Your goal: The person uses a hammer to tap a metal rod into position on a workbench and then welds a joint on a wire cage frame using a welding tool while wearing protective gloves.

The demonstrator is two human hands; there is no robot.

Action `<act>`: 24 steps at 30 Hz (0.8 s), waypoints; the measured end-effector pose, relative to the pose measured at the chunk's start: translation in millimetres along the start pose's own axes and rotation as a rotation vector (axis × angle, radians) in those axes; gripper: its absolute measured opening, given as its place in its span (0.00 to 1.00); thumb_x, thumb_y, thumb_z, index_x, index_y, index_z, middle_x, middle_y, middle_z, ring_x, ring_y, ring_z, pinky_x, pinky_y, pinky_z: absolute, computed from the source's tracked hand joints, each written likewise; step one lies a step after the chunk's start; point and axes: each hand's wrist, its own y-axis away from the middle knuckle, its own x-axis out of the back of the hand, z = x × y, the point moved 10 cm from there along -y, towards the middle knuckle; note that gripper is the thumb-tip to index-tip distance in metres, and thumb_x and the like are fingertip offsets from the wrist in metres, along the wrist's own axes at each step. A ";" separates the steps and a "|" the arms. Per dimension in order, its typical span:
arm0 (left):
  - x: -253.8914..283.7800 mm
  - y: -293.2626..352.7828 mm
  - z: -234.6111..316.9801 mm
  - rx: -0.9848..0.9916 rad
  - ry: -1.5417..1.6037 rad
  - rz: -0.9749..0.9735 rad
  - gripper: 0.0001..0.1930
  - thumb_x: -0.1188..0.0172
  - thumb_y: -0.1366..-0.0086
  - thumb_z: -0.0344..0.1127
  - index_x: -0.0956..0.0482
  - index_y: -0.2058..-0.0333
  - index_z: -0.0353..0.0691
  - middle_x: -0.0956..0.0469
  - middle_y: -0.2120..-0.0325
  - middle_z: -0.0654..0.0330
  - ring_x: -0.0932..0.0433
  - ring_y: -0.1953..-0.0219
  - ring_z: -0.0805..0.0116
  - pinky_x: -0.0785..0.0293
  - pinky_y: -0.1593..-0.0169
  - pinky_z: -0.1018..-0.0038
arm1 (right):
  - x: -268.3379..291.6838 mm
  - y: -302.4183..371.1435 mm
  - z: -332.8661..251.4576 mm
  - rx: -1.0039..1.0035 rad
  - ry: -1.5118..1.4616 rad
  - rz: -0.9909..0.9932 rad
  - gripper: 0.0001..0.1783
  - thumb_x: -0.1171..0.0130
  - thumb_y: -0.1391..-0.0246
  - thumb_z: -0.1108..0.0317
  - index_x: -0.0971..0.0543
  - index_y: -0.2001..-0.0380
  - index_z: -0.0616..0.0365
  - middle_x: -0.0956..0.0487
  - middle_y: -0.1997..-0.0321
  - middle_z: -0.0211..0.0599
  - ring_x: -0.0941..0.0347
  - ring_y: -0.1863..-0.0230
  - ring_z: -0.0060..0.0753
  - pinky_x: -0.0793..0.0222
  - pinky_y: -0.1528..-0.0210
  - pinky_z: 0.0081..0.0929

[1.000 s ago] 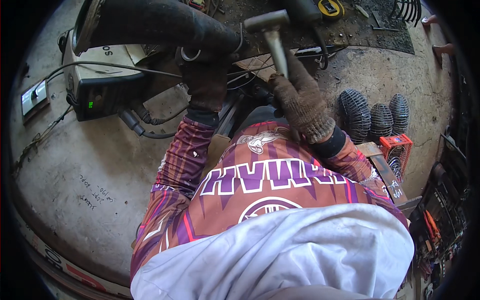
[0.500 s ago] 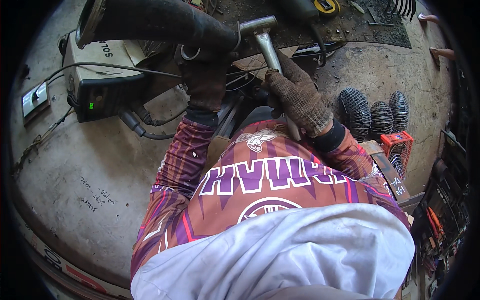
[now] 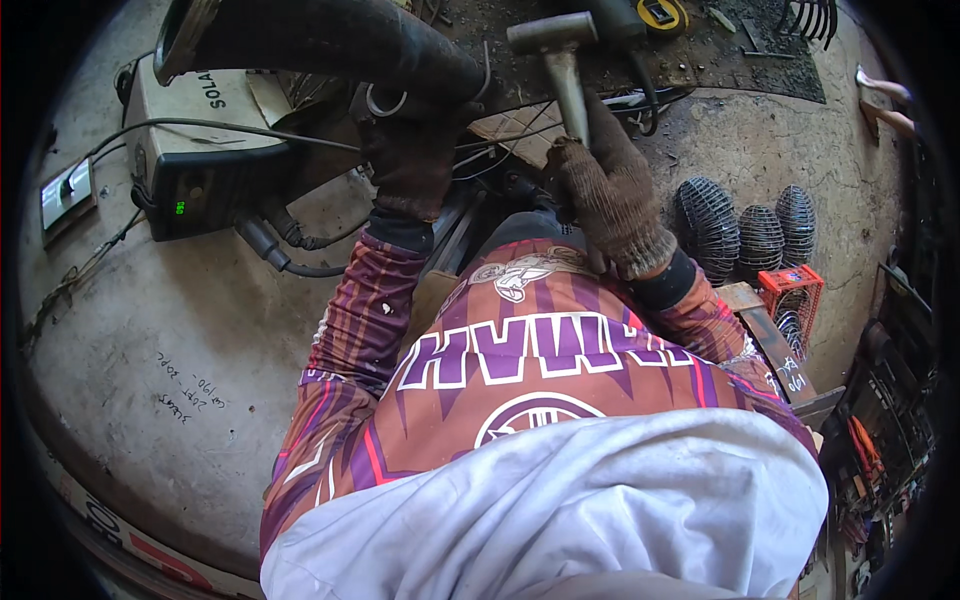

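From where I stand, a dark metal pipe (image 3: pixel 310 45) runs across in front of the person. Just under its right-hand end is the gloved left hand (image 3: pixel 410 165); the fingers are lost in shadow there, so I cannot tell whether they pinch anything or are spread. A pale metal ring (image 3: pixel 385 114) shows against that hand, below the pipe.

Off to the right of the pipe, the right hand (image 3: pixel 612 195), gloved as well, has its fingers wrapped around the handle of a hammer (image 3: pixel 565 85). The hammer's head is near the pipe's right-hand end, though I cannot tell how high it is held.

Below the pipe and to its left stands a pale and black machine (image 3: pixel 200 180) with a green-lit readout. Well to the right of the pipe I see three wire coils (image 3: pixel 712 230) and, beside them, a red crate (image 3: pixel 793 287)
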 end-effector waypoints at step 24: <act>-6.4 -1.2 13.2 -0.137 -0.524 -0.025 0.33 0.28 0.52 0.31 0.35 0.49 0.36 0.26 0.53 0.56 0.26 0.51 0.61 0.29 0.46 0.62 | -3.9 -6.1 -10.1 -0.175 -0.092 -0.177 0.31 0.47 0.40 0.65 0.40 0.36 0.58 0.25 0.72 0.31 0.30 0.79 0.18 0.33 0.80 0.17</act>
